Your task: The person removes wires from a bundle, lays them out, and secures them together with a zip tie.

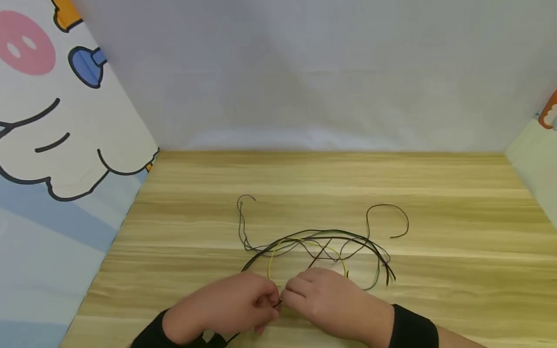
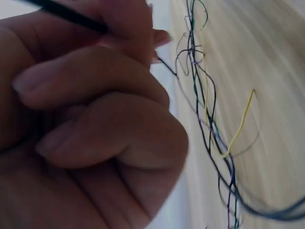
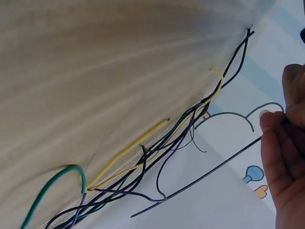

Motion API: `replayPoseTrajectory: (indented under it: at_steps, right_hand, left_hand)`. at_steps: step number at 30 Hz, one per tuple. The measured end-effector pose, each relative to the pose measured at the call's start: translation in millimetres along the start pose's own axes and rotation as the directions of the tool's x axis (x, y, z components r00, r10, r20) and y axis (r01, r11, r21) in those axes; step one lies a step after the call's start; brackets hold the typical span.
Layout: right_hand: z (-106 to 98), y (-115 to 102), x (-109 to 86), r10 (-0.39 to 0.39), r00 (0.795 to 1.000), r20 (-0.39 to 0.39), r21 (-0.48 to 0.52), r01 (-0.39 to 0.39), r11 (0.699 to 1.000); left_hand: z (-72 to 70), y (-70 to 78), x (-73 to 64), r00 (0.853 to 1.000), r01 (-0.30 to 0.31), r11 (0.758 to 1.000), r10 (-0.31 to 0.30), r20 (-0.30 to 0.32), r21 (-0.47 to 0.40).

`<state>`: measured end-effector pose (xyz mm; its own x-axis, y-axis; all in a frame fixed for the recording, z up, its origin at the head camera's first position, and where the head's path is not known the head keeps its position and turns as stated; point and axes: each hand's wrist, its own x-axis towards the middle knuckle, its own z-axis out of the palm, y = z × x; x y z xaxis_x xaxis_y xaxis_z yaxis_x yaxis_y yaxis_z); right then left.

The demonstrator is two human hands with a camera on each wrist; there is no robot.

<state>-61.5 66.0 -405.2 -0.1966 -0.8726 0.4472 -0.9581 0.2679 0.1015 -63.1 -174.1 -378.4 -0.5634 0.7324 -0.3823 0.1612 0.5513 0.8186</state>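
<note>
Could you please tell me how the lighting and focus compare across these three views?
Head view: fairly even light, wires mostly distinct; left wrist view: left hand dim, dark loop at lower right blurred; right wrist view: tabletop grain smeared, thicker yellow wire clearer.

- A tabletop [image 1: 330,183] with pale yellow-brown wood grain carried the wires.
- A dark wire bundle [image 1: 335,230] lay on it, bowed toward the back, its loose right ends fanned slightly apart.
- A yellow wire [image 1: 270,266] made a smaller arch, mostly on the near side of the bundle.
- A thin left wire [image 1: 240,217] reached out beyond the bundle, hooked at its tip.
- A thin right wire [image 1: 408,223] curled in an open loop beyond the bundle.
- A greenish wire [image 1: 377,275] curved nearward by the bundle's right end.
</note>
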Motion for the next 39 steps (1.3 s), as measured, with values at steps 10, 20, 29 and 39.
replayPoseTrajectory:
  at_steps: [10,20,29,39]
  right_hand:
    - [6,15,-3.8,0.184,0.971,0.151,-0.018,-0.183,0.983]
    - [17,64,-5.1,0.564,0.787,0.249,-0.045,-0.573,0.818]
    - [31,71,0.7,0.624,0.683,0.38,-0.01,-0.672,0.741]
    - [29,79,5.5,0.681,0.564,0.466,0.174,-0.813,0.555]
  left_hand:
    - [2.3,-10.8,-45.1,0.984,0.178,0.979,-0.18,0.012,0.101]
    - [20.0,-24.9,-50.3,0.964,0.264,0.963,-0.263,-0.02,0.047]
    - [15.4,-24.1,-5.0,0.97,0.234,0.947,-0.242,-0.011,-0.219]
    - [9.8,-0.3,44.5,0.941,0.312,0.948,-0.317,-0.119,-0.065]
